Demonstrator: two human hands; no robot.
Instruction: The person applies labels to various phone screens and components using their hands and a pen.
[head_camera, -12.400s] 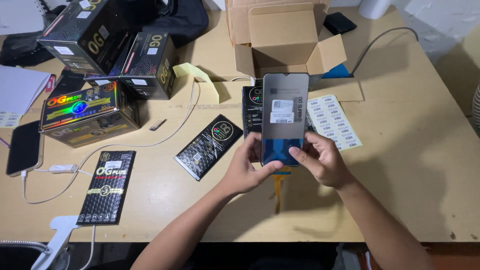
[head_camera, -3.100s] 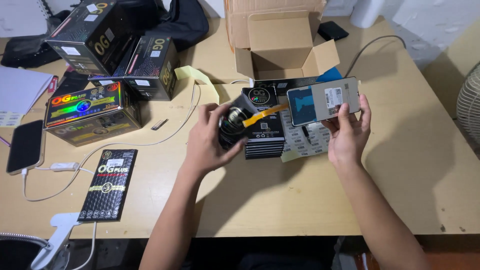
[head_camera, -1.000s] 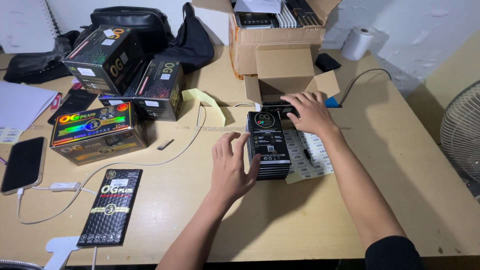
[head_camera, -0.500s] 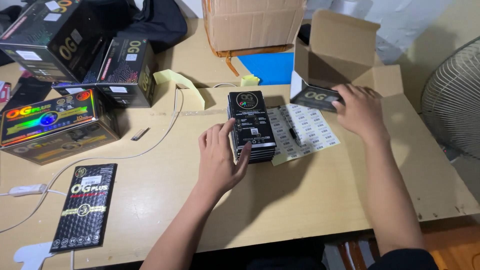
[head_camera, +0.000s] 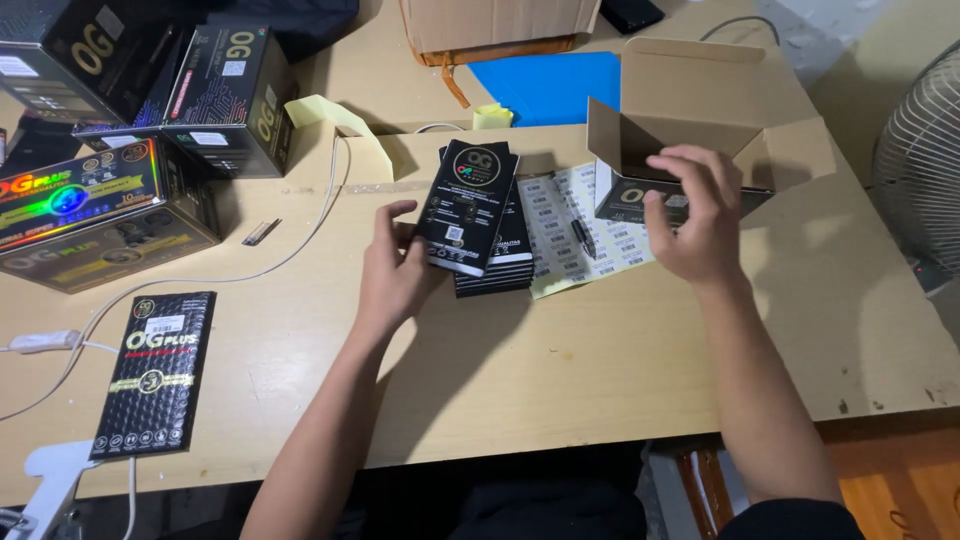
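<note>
My left hand (head_camera: 393, 272) grips the left edge of a slim black packet (head_camera: 468, 205), lifting it off a small stack of like packets (head_camera: 497, 268) on the desk. My right hand (head_camera: 693, 215) is at the open front of a small brown cardboard box (head_camera: 700, 110), fingers curled over a black packet (head_camera: 640, 200) that lies inside it. Between the two hands lies a sheet of barcode stickers (head_camera: 575, 230) with a dark pen (head_camera: 582, 238) on it.
Large black product boxes (head_camera: 180, 90) are piled at the far left, with a flat black packet (head_camera: 152, 373) and a white cable (head_camera: 200, 282) nearer me. A blue sheet (head_camera: 545, 85) and a big cardboard carton (head_camera: 495, 25) sit at the back. A fan (head_camera: 925, 170) stands at the right.
My left hand has picked the top packet up off the stack, where before it lay flat on it. My right hand has put its black packet into the small box. The camera has tilted down.
</note>
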